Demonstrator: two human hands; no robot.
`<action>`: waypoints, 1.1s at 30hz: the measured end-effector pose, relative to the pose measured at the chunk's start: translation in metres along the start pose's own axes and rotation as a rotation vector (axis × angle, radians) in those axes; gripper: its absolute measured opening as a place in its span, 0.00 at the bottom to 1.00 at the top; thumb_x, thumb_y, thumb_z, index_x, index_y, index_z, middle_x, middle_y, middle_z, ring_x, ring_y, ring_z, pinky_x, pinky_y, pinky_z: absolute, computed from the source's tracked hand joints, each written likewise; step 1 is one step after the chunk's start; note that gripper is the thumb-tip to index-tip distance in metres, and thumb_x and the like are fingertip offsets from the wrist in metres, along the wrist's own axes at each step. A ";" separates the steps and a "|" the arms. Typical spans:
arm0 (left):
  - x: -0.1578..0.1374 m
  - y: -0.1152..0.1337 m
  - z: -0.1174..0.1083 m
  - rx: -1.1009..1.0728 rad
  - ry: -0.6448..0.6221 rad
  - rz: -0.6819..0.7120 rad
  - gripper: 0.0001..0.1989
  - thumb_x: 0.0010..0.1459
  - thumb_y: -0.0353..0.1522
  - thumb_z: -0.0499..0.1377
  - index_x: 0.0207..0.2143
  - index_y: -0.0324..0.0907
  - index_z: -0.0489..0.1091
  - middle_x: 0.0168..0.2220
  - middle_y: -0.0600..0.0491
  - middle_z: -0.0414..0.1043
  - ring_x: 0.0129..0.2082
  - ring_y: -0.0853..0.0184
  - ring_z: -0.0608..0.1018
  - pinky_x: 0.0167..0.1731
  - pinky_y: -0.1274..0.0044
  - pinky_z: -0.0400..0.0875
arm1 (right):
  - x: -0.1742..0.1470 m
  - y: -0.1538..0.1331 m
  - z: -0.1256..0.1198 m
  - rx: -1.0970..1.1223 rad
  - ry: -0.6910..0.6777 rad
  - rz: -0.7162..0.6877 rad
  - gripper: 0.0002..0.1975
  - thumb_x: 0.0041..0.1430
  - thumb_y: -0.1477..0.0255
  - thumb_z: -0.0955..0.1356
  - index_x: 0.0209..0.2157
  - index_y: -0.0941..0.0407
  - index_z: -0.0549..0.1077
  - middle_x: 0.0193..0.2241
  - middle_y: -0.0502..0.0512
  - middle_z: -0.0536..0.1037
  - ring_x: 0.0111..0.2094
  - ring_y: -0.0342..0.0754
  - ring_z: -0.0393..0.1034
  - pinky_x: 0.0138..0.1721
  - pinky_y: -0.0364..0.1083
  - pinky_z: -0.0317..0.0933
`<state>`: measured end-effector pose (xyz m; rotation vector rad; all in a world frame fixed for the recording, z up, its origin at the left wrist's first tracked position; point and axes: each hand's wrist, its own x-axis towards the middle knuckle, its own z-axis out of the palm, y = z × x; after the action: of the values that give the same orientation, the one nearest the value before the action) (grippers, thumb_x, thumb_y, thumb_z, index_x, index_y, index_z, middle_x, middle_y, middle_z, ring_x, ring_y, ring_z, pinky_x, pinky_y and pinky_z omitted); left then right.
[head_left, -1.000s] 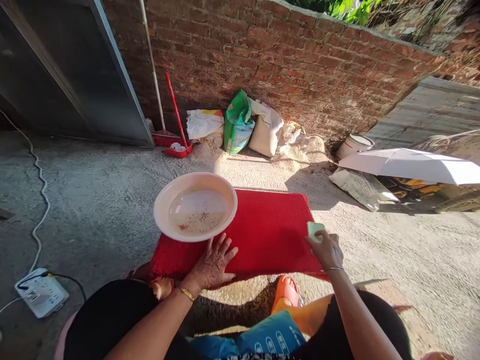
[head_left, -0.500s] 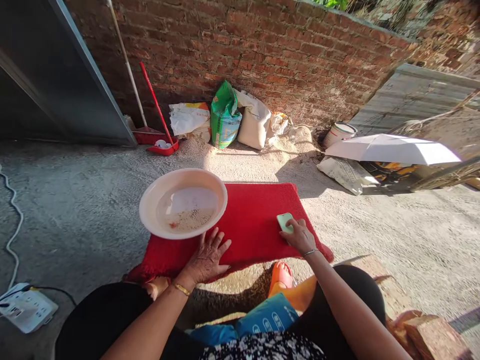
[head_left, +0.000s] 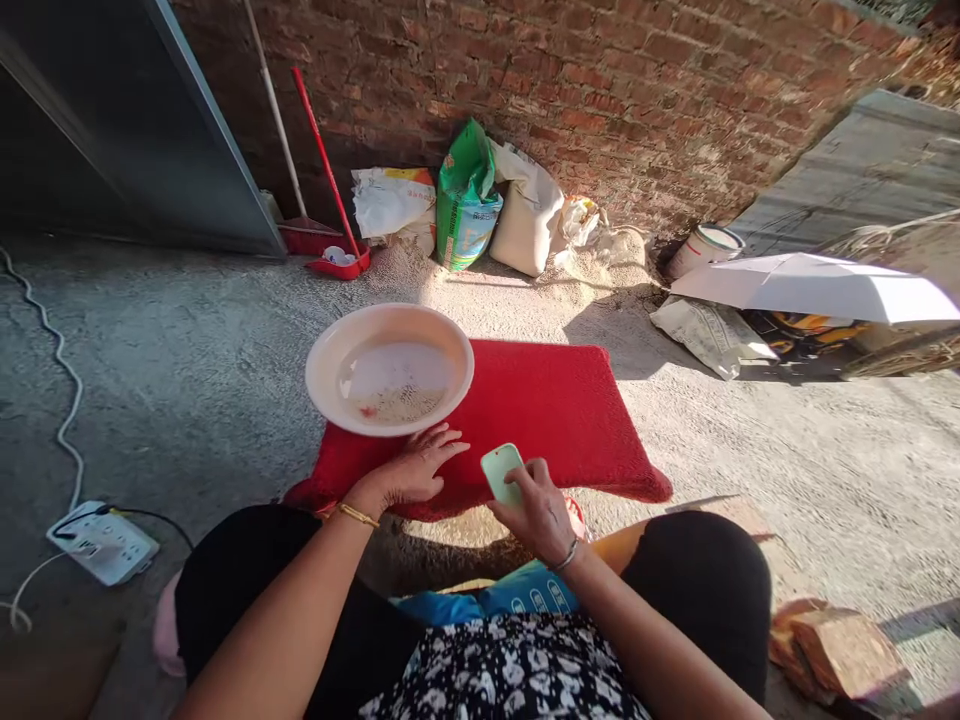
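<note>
My right hand grips a pale green, flat, palm-sized piece with rounded corners and a small hole at its far end. Its underside is hidden, and I cannot tell its exact kind. It is over the near edge of a red, fuzzy cloth draped on a low table or stool. On the cloth's near left part my left hand lies with fingers stretched out, just below the basin's rim. A pale pink basin stands on the cloth's left end, holding water with grains or grit and a reddish bit at the bottom.
A power strip with cords lies on the concrete at left. Along the brick wall stand a red dustpan, a green bag and a whitish sack. A pale umbrella is at right, bricks near my right knee.
My right hand has moved left and nearer to me with the pale green piece, off the cloth's right part. My left hand has stayed by the basin. The view has shifted slightly.
</note>
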<state>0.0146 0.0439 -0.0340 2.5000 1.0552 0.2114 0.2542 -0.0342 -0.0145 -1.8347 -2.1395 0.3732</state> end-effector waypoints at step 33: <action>-0.051 0.016 -0.069 -1.028 0.366 -0.160 0.08 0.46 0.24 0.50 0.21 0.40 0.67 0.21 0.57 0.69 0.23 0.73 0.70 0.28 0.80 0.65 | 0.014 -0.038 0.008 -0.024 -0.186 -0.159 0.14 0.52 0.61 0.70 0.38 0.52 0.71 0.37 0.53 0.67 0.31 0.44 0.64 0.32 0.41 0.57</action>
<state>-0.0310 0.0197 0.0356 1.4668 0.9217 0.9214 0.2140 -0.0259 -0.0066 -1.6856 -2.4050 0.4997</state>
